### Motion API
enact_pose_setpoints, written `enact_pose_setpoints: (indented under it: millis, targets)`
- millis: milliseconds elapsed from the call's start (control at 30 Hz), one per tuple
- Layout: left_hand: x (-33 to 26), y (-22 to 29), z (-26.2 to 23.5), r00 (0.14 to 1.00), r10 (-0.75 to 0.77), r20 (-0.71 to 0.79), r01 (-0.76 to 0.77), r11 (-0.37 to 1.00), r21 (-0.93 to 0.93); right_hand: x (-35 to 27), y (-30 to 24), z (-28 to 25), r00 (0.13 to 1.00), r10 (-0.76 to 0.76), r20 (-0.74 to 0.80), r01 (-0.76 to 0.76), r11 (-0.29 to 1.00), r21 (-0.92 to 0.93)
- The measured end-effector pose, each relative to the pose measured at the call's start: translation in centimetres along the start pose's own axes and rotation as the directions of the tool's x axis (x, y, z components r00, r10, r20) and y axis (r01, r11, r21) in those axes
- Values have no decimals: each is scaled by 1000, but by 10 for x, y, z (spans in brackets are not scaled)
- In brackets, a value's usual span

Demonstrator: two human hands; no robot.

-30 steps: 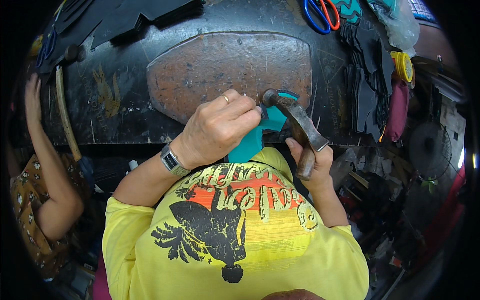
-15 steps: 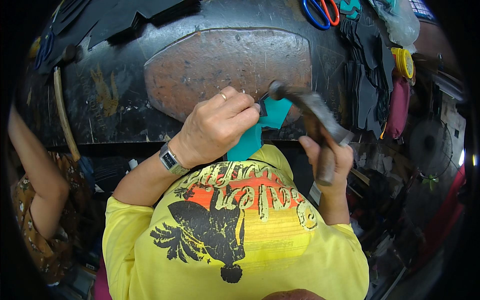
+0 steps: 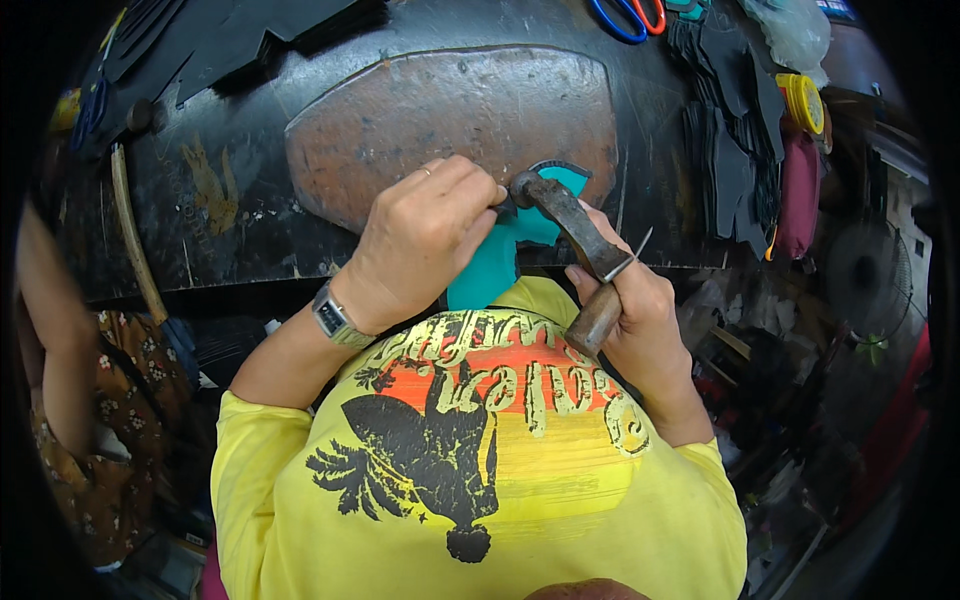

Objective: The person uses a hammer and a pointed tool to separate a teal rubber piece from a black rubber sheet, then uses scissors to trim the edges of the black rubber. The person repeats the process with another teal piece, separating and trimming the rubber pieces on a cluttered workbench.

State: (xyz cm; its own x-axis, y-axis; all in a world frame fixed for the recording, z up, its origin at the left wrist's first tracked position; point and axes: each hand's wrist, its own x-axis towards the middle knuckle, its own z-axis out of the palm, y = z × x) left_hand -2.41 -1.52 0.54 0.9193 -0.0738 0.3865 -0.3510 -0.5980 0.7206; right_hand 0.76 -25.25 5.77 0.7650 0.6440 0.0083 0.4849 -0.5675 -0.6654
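Dark, worn surface (image 3: 200, 200) fills the upper frame; left hand (image 3: 425, 240) pins teal leather (image 3: 495, 265) flat for striking, right hand (image 3: 630, 310) clamped around the hammer (image 3: 575, 230).

Left hand (image 3: 425, 240) pinching teal piece (image 3: 495, 262) on brown stone slab (image 3: 440, 120), right hand (image 3: 630, 315) gripping hammer (image 3: 575, 235), head touching the slab's near edge

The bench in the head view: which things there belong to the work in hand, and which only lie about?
In use:
- left hand, pressing the teal piece
- right hand, gripping the hammer
- worn brown slab under the piece

Lying about:
- scissors
- black cut pieces
- yellow tape roll
- wooden stick
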Motion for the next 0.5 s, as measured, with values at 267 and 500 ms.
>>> enact_pose_setpoints:
  millis: [267, 500]
  targets:
    - [33, 8, -37, 930, -50, 363, -20, 983, 185, 1, -1, -2, 998, 51, 30, -51, 999, -16]
    - [32, 3, -29, 923, -70, 378, 32, 994, 106, 0, -5, -5, 990, 126, 64, -129, 991, 41]
